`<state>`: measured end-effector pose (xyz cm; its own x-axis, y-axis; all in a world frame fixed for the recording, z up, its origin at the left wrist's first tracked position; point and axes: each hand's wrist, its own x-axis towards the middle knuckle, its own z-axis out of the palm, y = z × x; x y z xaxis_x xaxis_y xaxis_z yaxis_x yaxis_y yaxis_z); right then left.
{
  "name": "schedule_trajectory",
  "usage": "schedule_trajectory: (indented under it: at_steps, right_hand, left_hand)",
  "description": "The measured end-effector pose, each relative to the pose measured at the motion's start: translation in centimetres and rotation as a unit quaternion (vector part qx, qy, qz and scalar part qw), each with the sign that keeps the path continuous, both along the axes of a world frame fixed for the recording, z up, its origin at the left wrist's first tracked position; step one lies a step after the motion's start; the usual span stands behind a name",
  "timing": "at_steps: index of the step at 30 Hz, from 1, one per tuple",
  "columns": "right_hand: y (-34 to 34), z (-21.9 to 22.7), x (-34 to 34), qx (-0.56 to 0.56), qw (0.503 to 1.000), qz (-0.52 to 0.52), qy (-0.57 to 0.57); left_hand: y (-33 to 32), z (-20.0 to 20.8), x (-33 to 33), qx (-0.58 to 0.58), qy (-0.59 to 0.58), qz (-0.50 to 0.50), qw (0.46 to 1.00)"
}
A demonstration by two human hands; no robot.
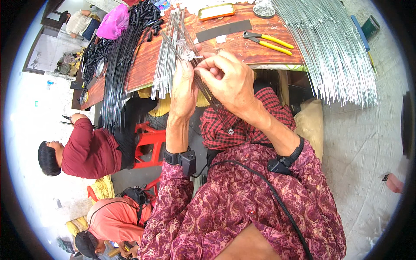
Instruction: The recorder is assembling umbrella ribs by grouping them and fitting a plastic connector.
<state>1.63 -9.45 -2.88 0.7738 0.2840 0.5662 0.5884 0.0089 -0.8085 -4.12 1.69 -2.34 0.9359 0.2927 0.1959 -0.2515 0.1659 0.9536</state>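
Note:
My left hand [184, 89] is closed around a bundle of thin metal rods [221, 115], which slants over the table's front edge toward my lap. Close beside it, my right hand [232, 82] bends its fingers in a pinch against the same bundle; what lies between its fingertips is too small to make out. Small clear plastic pieces [189, 55] sit among the rods just above my fingers. Left of my left hand, more thin silvery rods [164, 73] lie on the wooden table [145, 60], their near ends overhanging its edge.
Yellow-handled pliers [271, 43], a dark flat strip [223, 30] and an open tin [216, 11] lie beyond my hands. Silver rods [333, 52] overhang at right, black rods [116, 82] at left. A co-worker in a burgundy shirt [93, 151] sits left, near a red stool [149, 145].

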Motion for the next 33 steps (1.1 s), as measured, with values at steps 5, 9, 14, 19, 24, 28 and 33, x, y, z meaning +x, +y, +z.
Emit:
schedule_trajectory:
  at_steps: [5, 9, 14, 19, 24, 28, 33]
  right_hand:
    - [0.4, -0.2, 1.5, -0.024, 0.999, -0.021, -0.037]
    - [1.8, -1.5, 2.0, -0.028, 0.997, -0.040, -0.061]
    - [1.5, -1.4, 2.1, -0.045, 0.998, -0.023, -0.046]
    - [1.2, -0.4, 2.2, -0.005, 0.997, 0.025, -0.071]
    - [1.2, -1.1, 2.8, 0.012, 0.997, 0.057, -0.054]
    - [0.9, -1.3, 3.0, 0.005, 0.996, 0.083, -0.038]
    - [0.3, -1.2, 2.9, 0.011, 0.988, 0.152, 0.010]
  left_hand:
    - [0.7, -0.5, 1.2, 0.031, 0.026, 0.048, 0.998]
    - [1.7, -1.1, 1.1, 0.055, 0.005, 0.026, 0.998]
    - [1.2, -0.8, 1.4, 0.040, 0.039, 0.051, 0.997]
    - [1.9, -1.1, 1.0, -0.012, 0.046, 0.046, 0.998]
    - [0.7, -0.2, 1.0, 0.026, 0.050, 0.054, 0.997]
    - [1.3, -0.9, 0.4, -0.035, 0.021, 0.046, 0.998]
    - [1.5, -0.3, 0.1, -0.090, 0.008, -0.002, 0.996]
